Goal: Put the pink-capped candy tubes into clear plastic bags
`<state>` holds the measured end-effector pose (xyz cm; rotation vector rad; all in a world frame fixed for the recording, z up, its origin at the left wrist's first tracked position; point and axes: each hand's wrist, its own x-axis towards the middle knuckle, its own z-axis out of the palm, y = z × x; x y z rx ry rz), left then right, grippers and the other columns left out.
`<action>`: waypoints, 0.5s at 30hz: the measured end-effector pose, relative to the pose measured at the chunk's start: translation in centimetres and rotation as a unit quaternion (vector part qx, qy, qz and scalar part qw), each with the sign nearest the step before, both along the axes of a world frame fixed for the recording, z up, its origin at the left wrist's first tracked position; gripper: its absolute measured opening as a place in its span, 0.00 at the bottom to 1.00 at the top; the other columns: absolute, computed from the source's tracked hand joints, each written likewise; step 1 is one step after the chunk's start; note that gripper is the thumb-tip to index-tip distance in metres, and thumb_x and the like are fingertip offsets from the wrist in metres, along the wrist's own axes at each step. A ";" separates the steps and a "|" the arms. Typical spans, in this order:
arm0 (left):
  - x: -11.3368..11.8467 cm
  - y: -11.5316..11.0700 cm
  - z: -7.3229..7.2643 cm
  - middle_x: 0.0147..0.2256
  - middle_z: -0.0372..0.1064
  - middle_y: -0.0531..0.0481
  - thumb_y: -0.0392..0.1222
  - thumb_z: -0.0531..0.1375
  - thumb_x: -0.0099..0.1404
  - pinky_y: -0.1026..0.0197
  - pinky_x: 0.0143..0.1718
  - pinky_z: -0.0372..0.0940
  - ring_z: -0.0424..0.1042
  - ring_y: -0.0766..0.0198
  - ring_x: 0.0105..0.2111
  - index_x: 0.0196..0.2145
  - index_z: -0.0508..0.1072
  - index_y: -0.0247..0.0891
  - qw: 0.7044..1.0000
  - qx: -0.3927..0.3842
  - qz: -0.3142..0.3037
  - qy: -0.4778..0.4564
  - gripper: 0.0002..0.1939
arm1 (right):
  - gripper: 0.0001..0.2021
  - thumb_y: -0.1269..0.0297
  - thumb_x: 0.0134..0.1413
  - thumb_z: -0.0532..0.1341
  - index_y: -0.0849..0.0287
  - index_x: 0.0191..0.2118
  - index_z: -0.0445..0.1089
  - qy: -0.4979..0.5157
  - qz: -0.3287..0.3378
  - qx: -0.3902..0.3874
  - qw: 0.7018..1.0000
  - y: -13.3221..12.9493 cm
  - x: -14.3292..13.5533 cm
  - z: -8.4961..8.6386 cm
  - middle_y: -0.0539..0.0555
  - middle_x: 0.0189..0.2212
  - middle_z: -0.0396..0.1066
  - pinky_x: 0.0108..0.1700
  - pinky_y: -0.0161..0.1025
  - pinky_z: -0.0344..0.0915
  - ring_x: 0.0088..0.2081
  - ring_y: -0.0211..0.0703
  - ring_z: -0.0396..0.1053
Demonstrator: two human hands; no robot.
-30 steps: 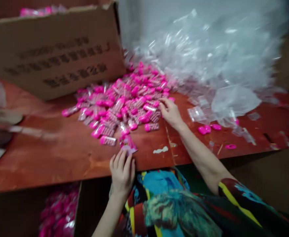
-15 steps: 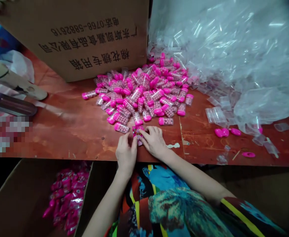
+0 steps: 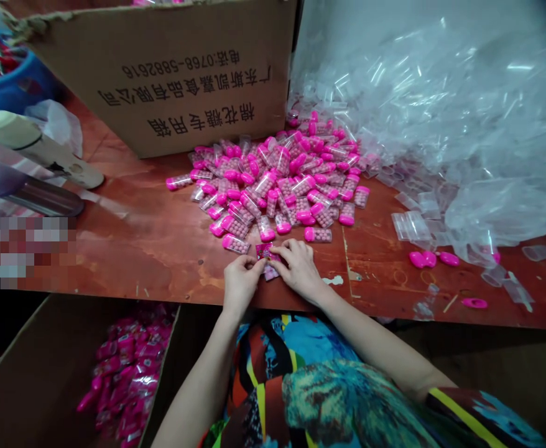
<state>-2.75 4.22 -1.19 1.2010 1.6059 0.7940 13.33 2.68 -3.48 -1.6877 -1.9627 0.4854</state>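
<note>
Near the table's front edge, both hands meet at a small pink printed label point(image 3: 264, 250) with a paler lower part. My left hand point(image 3: 242, 283) pinches its left side between thumb and fingertips. From the right, my right hand point(image 3: 302, 272) has its thumb and fingers closed on the other side. The fingertips cover part of the label, so I cannot tell whether it is one piece or several. Just beyond lies a pile of small clear candy bottles point(image 3: 277, 180) with pink caps and pale pink balls inside.
Behind the pile stands a cardboard box point(image 3: 198, 81). Clear plastic bags and empty tubes point(image 3: 413, 225) lie right, with loose pink caps point(image 3: 423, 259). A bottle point(image 3: 58, 158) and blue basket point(image 3: 21, 87) are left. Below, an open box holds pink packed pieces point(image 3: 130, 367).
My view has shifted slightly, showing more of the box top and blue basket. My fingertips have come closer together over the label, whose pale lower part shows more.
</note>
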 end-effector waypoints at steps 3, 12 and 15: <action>0.0 -0.1 0.3 0.15 0.64 0.56 0.47 0.67 0.56 0.66 0.16 0.50 0.59 0.68 0.13 0.25 0.75 0.36 0.999 -0.012 0.011 -0.031 0.11 | 0.09 0.57 0.64 0.62 0.52 0.44 0.78 0.004 -0.020 -0.001 1.000 0.3 -0.1 -0.2 0.55 0.39 0.73 0.48 0.48 0.56 0.44 0.51 0.64; 0.5 -0.9 0.5 0.26 0.70 0.52 0.50 0.69 0.56 0.66 0.27 0.61 0.66 0.66 0.25 0.36 0.77 0.36 0.993 0.092 0.071 -0.035 0.15 | 0.09 0.62 0.67 0.58 0.54 0.43 0.76 0.038 -0.023 0.040 0.998 -0.1 -0.1 -0.1 0.55 0.40 0.75 0.50 0.47 0.55 0.44 0.48 0.66; 1.0 -0.9 1.4 0.30 0.71 0.50 0.48 0.70 0.54 0.65 0.32 0.63 0.67 0.65 0.29 0.34 0.80 0.37 0.991 0.102 0.039 -0.074 0.13 | 0.09 0.63 0.66 0.58 0.54 0.44 0.76 0.075 -0.013 0.062 0.995 -0.7 0.1 0.7 0.56 0.42 0.75 0.55 0.50 0.55 0.47 0.49 0.67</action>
